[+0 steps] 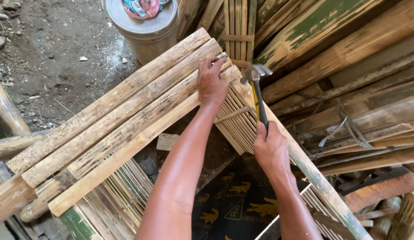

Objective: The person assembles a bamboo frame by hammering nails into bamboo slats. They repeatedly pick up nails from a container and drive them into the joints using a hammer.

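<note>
The left hand (212, 84) lies flat on the upper ends of a row of split bamboo slats (113, 120). Its fingers (207, 64) are spread and pressed down rather than curled, and a small nail (222, 56) seems to sit pinched at the fingertips, though it is too small to be sure. The slats run side by side from that hand down and away toward the lower left, where their far ends rest on other bamboo pieces.

The right hand (270, 149) is just to the right of the slats, and its fingers are clenched around the yellow-and-black handle of a claw hammer (256, 86). The steel head of the hammer is raised just beside the left hand, close to the slat ends but apart from them. Under the hammer, a panel of thin bamboo strips (236, 120) slopes beneath the slat ends, and a long greenish bamboo pole (313, 178) runs from the slats toward the lower right.

Above the slats stands a grey metal bucket (147, 29) with coloured cloth in it, on bare dirt ground (46, 58). To the right of the slats, thick bamboo poles (349, 49) lie piled with some bent metal strapping (345, 129). Below the slats, between the forearms, is a black sheet with yellow animal prints (233, 200).
</note>
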Demonstrator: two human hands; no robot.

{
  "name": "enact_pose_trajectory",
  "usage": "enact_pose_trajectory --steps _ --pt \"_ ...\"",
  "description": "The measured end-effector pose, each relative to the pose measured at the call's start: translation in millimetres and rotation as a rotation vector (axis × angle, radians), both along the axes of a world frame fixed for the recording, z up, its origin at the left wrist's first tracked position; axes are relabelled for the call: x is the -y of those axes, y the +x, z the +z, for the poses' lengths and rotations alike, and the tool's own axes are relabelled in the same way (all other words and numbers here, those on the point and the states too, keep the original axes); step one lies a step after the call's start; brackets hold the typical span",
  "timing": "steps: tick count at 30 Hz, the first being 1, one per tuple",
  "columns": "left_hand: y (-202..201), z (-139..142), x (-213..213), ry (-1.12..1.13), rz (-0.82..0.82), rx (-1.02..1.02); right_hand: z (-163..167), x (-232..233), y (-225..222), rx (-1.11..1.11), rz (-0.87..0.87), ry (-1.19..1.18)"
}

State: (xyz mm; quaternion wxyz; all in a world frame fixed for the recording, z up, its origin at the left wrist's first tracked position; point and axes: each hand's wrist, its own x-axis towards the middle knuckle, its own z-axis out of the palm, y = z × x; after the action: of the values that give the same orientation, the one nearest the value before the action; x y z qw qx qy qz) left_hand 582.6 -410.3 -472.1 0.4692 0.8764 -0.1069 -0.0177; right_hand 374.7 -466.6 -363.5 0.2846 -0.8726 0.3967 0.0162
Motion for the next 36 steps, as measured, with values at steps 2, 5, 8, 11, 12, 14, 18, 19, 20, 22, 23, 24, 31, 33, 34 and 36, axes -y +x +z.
enact_pose_trajectory --steps 2,5,8,11,12,14,18,19,20,22,23,24,31,33,34,36 --pt "-1 -6 1 -0.042 0.015 0.079 -11 3 4 -0.014 0.042 -0.029" --pt "-1 -11 1 0.025 -0.028 0.140 -15 6 10 -0.006 0.074 -0.049" --pt "-1 -11 1 -0.015 -0.021 0.101 1 6 9 -0.003 0.055 -0.034" --pt "-1 -7 -1 -0.065 -0.011 0.070 26 -3 2 0.134 0.041 0.033" --pt "-1 -6 -2 -0.074 -0.013 0.112 32 -8 -1 0.190 0.010 0.090" --pt "-3 -3 -5 -0.078 -0.018 0.179 36 -14 4 0.334 0.021 0.130" --pt "-5 2 -8 -0.128 -0.014 0.197 16 -7 29 0.298 0.180 -0.105" --pt "-5 3 -8 -0.129 -0.006 0.205 11 -1 37 0.194 0.210 -0.201" --pt "-5 5 -9 -0.128 -0.002 0.213 9 0 30 0.211 0.113 -0.100" --pt "-5 9 -9 -0.165 0.003 0.226 5 4 24 0.236 -0.063 0.115" --pt "-5 11 -9 -0.178 0.007 0.217 5 4 19 0.418 -0.019 0.171" --pt "-5 13 -9 -0.179 0.005 0.223 3 5 18 0.595 0.022 0.225" --pt "-5 24 -12 -0.171 0.005 0.202 -26 26 27 0.182 0.023 0.072" --pt "-1 24 -10 -0.142 0.009 0.184 -33 31 31 0.281 0.182 -0.082" --pt "2 26 -9 -0.119 0.002 0.157 -32 31 30 0.327 0.257 -0.155" --pt "6 35 -9 -0.176 0.006 0.073 -23 25 21 0.303 0.268 -0.171"
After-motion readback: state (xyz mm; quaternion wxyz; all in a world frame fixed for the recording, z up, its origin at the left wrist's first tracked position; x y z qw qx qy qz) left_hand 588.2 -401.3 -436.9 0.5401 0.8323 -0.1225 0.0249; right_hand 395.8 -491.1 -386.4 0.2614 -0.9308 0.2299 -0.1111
